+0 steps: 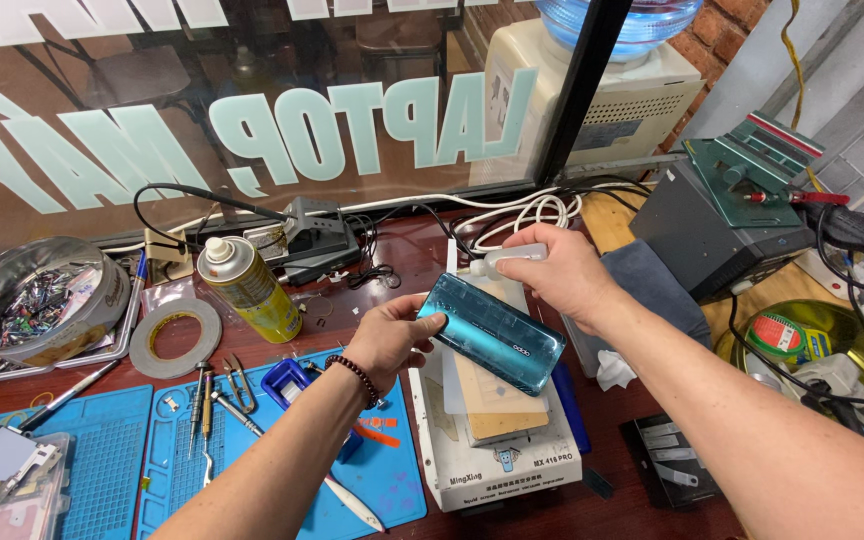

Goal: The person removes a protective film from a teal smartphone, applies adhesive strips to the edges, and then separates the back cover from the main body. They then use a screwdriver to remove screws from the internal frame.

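I see my left hand (384, 338) clamped around the near end of a teal phone (492, 331), fingers curled over its edge, holding it tilted in the air above a white heating-plate machine (497, 440) that sits near the front edge of the counter (607, 495). My right hand (557, 272) is closed around a small clear squeeze bottle (508, 257), held just above the far end of the phone, its nozzle pointing left; I cannot tell whether the tip touches the phone's back.

On the machine lies a tan rectangular pad (497, 395), right under the phone. Toward the left of the counter stands a yellow spray can (248, 288) with a white cap, tilted slightly, and beside it a roll of grey tape (175, 337) lies flat. Further left is a round metal tin (37, 300) full of small parts. Blue work mats (112, 450) cover the front left corner, with tweezers and drivers laid on them. Behind the counter's far edge, a glass pane (252, 90) carries large pale blocky lettering seen in reverse. At the right edge, a round green-lidded tin (782, 335) sits in a yellowish bowl.
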`<action>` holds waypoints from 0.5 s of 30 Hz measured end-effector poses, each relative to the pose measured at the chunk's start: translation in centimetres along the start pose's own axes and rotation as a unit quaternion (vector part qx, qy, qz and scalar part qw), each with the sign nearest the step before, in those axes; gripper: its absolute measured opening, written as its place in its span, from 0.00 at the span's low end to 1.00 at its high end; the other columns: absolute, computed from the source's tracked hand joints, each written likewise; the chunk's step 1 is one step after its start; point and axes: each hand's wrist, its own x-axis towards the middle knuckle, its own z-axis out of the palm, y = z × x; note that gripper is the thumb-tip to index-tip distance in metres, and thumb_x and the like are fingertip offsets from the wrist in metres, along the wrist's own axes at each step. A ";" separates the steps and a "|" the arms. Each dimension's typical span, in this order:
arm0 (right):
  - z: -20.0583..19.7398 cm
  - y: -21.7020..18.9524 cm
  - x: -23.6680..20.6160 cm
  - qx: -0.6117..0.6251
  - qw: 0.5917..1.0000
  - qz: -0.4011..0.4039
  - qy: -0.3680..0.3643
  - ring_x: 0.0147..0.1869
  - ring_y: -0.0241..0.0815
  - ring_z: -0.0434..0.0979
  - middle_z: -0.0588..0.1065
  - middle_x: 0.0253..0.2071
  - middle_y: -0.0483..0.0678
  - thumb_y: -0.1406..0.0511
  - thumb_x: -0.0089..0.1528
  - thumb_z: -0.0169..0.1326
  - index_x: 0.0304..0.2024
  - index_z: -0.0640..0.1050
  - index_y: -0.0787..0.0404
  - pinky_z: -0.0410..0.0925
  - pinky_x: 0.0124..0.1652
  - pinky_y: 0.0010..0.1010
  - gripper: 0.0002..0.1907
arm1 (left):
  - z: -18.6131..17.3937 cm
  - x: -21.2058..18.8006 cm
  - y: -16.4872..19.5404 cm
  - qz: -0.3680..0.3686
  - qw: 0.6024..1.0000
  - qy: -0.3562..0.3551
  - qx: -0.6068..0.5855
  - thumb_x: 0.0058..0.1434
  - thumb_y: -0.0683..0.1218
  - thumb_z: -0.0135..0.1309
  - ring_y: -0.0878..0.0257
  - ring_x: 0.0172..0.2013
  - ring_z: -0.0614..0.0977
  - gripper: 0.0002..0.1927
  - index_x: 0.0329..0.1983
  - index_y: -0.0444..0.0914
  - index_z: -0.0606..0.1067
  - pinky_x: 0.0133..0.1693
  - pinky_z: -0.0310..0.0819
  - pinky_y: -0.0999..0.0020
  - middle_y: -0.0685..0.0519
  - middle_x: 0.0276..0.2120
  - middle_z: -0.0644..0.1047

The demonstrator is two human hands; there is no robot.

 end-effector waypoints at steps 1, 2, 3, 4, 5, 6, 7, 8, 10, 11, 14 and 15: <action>0.0 0.1 0.1 0.004 1.000 0.009 -0.001 0.32 0.33 0.76 0.80 0.34 0.45 0.63 0.55 0.64 0.47 0.81 0.60 0.69 0.30 0.25 0.18 | 0.0 0.0 0.0 0.000 1.000 0.002 0.000 0.58 0.44 0.63 0.66 0.29 0.76 0.13 0.47 0.43 0.82 0.31 0.71 0.68 0.59 0.31 0.79; 0.0 0.3 0.2 0.009 1.000 0.018 -0.003 0.32 0.33 0.75 0.80 0.34 0.46 0.64 0.55 0.64 0.48 0.81 0.59 0.69 0.30 0.25 0.18 | 0.0 0.1 0.0 0.001 1.000 0.003 0.001 0.58 0.44 0.63 0.66 0.29 0.76 0.13 0.47 0.43 0.82 0.31 0.71 0.68 0.59 0.31 0.79; -0.1 0.5 0.3 0.015 1.000 0.013 0.001 0.32 0.33 0.76 0.80 0.35 0.46 0.64 0.55 0.64 0.48 0.80 0.60 0.70 0.31 0.25 0.18 | 0.0 0.1 -0.1 0.002 1.000 0.004 0.001 0.58 0.44 0.64 0.66 0.29 0.76 0.13 0.47 0.43 0.82 0.31 0.71 0.68 0.59 0.31 0.79; -0.2 0.6 0.3 0.022 1.000 0.007 0.004 0.33 0.33 0.76 0.80 0.35 0.46 0.64 0.56 0.63 0.48 0.80 0.60 0.70 0.31 0.25 0.18 | 0.0 0.2 -0.1 0.002 1.000 0.008 0.008 0.58 0.45 0.64 0.66 0.29 0.76 0.13 0.47 0.43 0.82 0.30 0.71 0.68 0.59 0.30 0.79; -0.1 0.8 0.4 0.029 1.000 0.002 0.006 0.34 0.33 0.76 0.80 0.36 0.45 0.64 0.56 0.63 0.48 0.80 0.61 0.71 0.32 0.25 0.18 | 0.0 0.4 -0.1 0.003 1.000 0.013 0.014 0.58 0.45 0.64 0.66 0.28 0.76 0.13 0.47 0.43 0.82 0.30 0.71 0.68 0.58 0.30 0.79; 0.0 1.0 0.3 0.090 0.996 0.014 0.004 0.34 0.33 0.76 0.79 0.37 0.46 0.63 0.57 0.63 0.49 0.79 0.62 0.71 0.33 0.26 0.18 | 0.0 0.5 -0.2 0.002 1.000 0.018 0.021 0.57 0.45 0.65 0.66 0.28 0.76 0.13 0.46 0.43 0.82 0.30 0.71 0.67 0.58 0.29 0.79; 0.1 1.1 0.3 0.150 0.988 0.025 0.003 0.34 0.34 0.75 0.78 0.37 0.47 0.63 0.58 0.63 0.49 0.78 0.62 0.72 0.33 0.27 0.18 | 0.0 0.6 -0.2 0.001 0.999 0.024 0.033 0.57 0.45 0.65 0.66 0.28 0.76 0.13 0.45 0.42 0.82 0.30 0.72 0.67 0.58 0.29 0.79; 0.3 1.2 0.2 0.209 0.977 0.036 0.003 0.34 0.35 0.75 0.77 0.38 0.47 0.63 0.59 0.63 0.50 0.77 0.63 0.72 0.34 0.28 0.18 | 0.0 0.8 -0.3 0.000 0.999 0.030 0.044 0.57 0.46 0.66 0.66 0.27 0.76 0.12 0.45 0.42 0.83 0.29 0.72 0.67 0.58 0.29 0.80; 1.0 1.3 -0.2 0.276 0.960 0.054 0.003 0.35 0.36 0.75 0.77 0.39 0.47 0.62 0.60 0.62 0.48 0.76 0.66 0.73 0.35 0.29 0.18 | -0.2 1.0 -0.4 -0.002 0.996 0.041 0.079 0.56 0.48 0.66 0.66 0.27 0.76 0.13 0.43 0.41 0.83 0.29 0.72 0.67 0.57 0.30 0.80; 1.5 1.2 -0.4 0.309 0.949 0.062 0.003 0.36 0.36 0.76 0.77 0.40 0.48 0.61 0.61 0.61 0.48 0.75 0.67 0.73 0.36 0.29 0.18 | -0.2 1.0 -0.4 -0.002 0.994 0.046 0.101 0.56 0.49 0.67 0.65 0.26 0.77 0.13 0.43 0.40 0.83 0.28 0.72 0.66 0.56 0.30 0.81; 2.9 0.8 -1.4 0.321 0.944 0.073 0.002 0.38 0.33 0.77 0.78 0.41 0.45 0.58 0.61 0.59 0.48 0.77 0.63 0.71 0.36 0.26 0.18 | -0.6 0.6 -0.1 0.120 0.944 0.161 0.260 0.55 0.57 0.70 0.69 0.29 0.80 0.23 0.45 0.36 0.80 0.32 0.76 0.70 0.54 0.32 0.82; 3.5 0.6 -1.8 0.326 0.943 0.064 0.012 0.39 0.34 0.77 0.78 0.41 0.46 0.58 0.61 0.60 0.48 0.77 0.64 0.71 0.37 0.26 0.19 | -0.5 0.4 0.1 0.181 0.905 0.207 0.325 0.54 0.60 0.72 0.71 0.31 0.82 0.28 0.46 0.34 0.79 0.34 0.77 0.72 0.54 0.33 0.82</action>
